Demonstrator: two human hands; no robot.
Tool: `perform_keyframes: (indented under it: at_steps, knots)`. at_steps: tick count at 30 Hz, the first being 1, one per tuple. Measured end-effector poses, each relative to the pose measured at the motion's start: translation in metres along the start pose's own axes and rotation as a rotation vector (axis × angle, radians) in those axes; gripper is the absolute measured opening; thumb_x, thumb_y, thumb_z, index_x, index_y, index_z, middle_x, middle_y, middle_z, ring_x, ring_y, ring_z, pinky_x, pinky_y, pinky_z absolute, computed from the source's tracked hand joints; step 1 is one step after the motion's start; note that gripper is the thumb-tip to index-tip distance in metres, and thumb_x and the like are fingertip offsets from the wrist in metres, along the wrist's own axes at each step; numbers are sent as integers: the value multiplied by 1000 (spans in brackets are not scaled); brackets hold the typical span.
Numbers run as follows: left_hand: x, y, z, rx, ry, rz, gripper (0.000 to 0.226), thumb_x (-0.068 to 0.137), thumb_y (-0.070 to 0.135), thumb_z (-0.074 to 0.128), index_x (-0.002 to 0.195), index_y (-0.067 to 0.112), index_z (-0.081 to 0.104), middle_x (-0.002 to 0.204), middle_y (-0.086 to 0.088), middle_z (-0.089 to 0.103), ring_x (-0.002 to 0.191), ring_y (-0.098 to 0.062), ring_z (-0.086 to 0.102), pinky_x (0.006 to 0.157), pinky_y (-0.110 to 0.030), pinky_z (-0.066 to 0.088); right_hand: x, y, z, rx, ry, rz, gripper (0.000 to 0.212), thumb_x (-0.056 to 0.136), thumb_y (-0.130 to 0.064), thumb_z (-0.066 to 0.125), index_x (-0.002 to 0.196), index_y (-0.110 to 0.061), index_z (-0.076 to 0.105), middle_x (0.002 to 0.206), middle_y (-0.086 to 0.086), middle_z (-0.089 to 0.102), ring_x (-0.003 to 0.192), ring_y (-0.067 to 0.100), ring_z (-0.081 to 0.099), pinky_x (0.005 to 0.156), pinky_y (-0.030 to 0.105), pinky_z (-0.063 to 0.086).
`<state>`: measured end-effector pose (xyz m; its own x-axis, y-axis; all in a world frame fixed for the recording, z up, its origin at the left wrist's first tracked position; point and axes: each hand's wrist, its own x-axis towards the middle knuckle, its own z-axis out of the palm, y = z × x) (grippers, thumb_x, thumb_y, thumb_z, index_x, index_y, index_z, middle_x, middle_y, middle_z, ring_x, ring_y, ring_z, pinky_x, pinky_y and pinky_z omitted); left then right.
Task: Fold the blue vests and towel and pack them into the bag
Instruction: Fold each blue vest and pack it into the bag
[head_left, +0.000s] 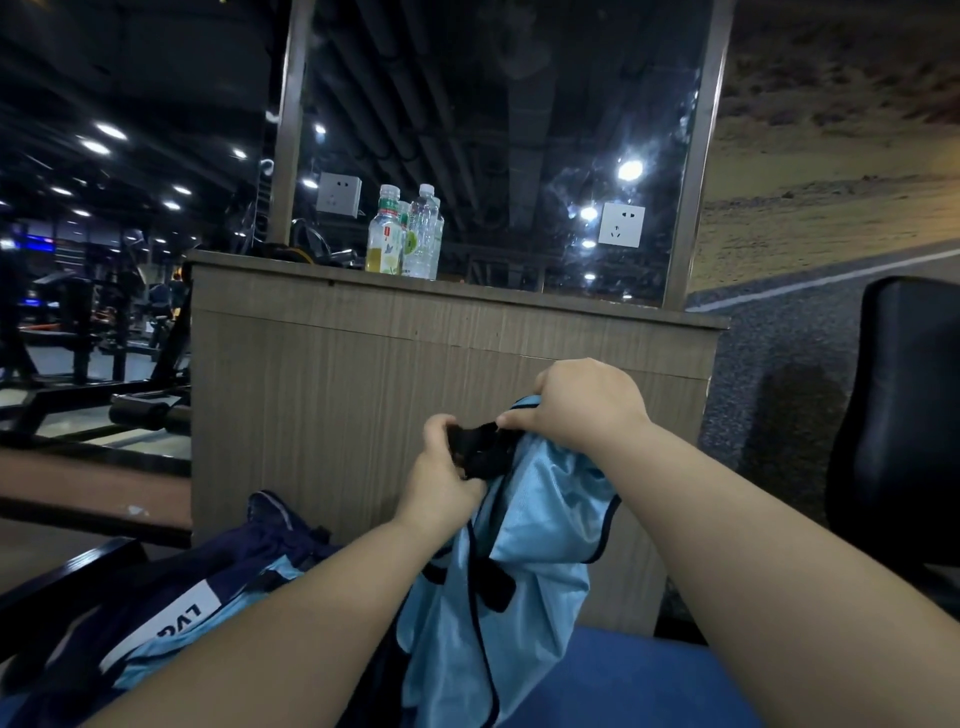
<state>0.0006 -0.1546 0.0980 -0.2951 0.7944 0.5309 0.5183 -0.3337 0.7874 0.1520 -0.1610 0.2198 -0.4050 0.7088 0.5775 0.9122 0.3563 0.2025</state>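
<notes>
Left hand (440, 470), right hand (584, 410) atop vest (537, 540); length vertical

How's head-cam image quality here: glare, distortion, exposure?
Head view: room dim; ceiling spotlights blow out and flare in the glass panel behind the bottles; wide-angle lens bows the panel's frame and stretches the forearms; left hand, right hand and the light blue vest they hold are evenly lit, reasonably sharp.

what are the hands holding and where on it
Both hold the vest up by its top: the left hand grips the black strap there, and the right hand pinches the upper edge beside it.
</notes>
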Motion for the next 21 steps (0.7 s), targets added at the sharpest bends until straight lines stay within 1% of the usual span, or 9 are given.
perform_keyframes:
  at_steps: [2, 4, 7, 9, 12, 14, 16, 18, 21]
  knots:
    - [3, 2, 0, -63, -42, -78, 47, 85, 7, 59, 121, 26, 35, 93, 6, 59, 80, -10, 60, 65, -22, 47, 0, 4, 2, -2, 4, 17, 56, 79, -77, 53, 72, -22, 56, 77, -5, 59, 77, 17, 59, 65, 32, 53]
    - [3, 2, 0, -109, -106, -140, 37, 83, 15, 55, 118, 24, 44, 96, 2, 63, 80, -14, 61, 71, -30, 53, 1, 7, 5, -3, 11, 34, 56, 78, -78, 53, 72, -22, 55, 76, -5, 57, 78, 18, 59, 66, 33, 53]
    - [1, 4, 1, -170, -182, -170, 43, 80, 26, 47, 123, 26, 51, 104, -6, 66, 98, -27, 64, 92, -46, 51, 2, 8, 10, 16, 19, 60, 55, 78, -77, 54, 68, -23, 51, 77, -5, 58, 78, 18, 59, 66, 32, 53]
    - [-1, 7, -1, -258, -215, -211, 54, 72, 38, 47, 125, 27, 52, 110, -7, 66, 105, -26, 62, 100, -48, 46, 1, 9, 11, 24, 22, 71, 55, 78, -77, 54, 67, -23, 50, 76, -5, 58, 77, 18, 60, 66, 33, 53]
    - [-6, 8, -1, -372, -336, -185, 61, 67, 49, 65, 123, 28, 49, 121, 1, 63, 112, -16, 60, 105, -41, 44, 1, 10, 11, 8, 14, 73, 56, 79, -77, 54, 67, -22, 51, 73, -5, 56, 76, 19, 59, 64, 31, 50]
    - [-5, 2, 0, -324, -418, -123, 71, 67, 45, 83, 124, 29, 44, 124, 9, 59, 114, -8, 58, 104, -33, 45, 0, 12, 11, 4, 5, 79, 56, 78, -77, 54, 68, -22, 52, 72, -6, 56, 75, 18, 58, 64, 30, 49]
    - [-4, 0, 0, -210, -435, -95, 72, 68, 38, 87, 124, 29, 44, 121, 10, 60, 111, -8, 59, 101, -32, 48, 0, 12, 11, 0, -14, 86, 56, 79, -77, 54, 72, -21, 55, 73, -5, 57, 75, 18, 59, 62, 30, 48]
    - [-2, 2, 0, -55, -380, -66, 69, 73, 37, 81, 130, 26, 44, 120, 5, 61, 108, -12, 60, 96, -32, 49, 0, 11, 11, -3, -27, 86, 56, 79, -77, 53, 75, -21, 57, 74, -5, 58, 75, 17, 59, 59, 29, 46]
    - [-3, 8, -4, 144, -304, -15, 58, 87, 24, 63, 139, 18, 39, 115, 2, 56, 99, -14, 56, 80, -24, 43, 0, 11, 11, -12, -22, 79, 58, 79, -78, 52, 74, -21, 58, 74, -5, 58, 73, 16, 58, 57, 29, 44]
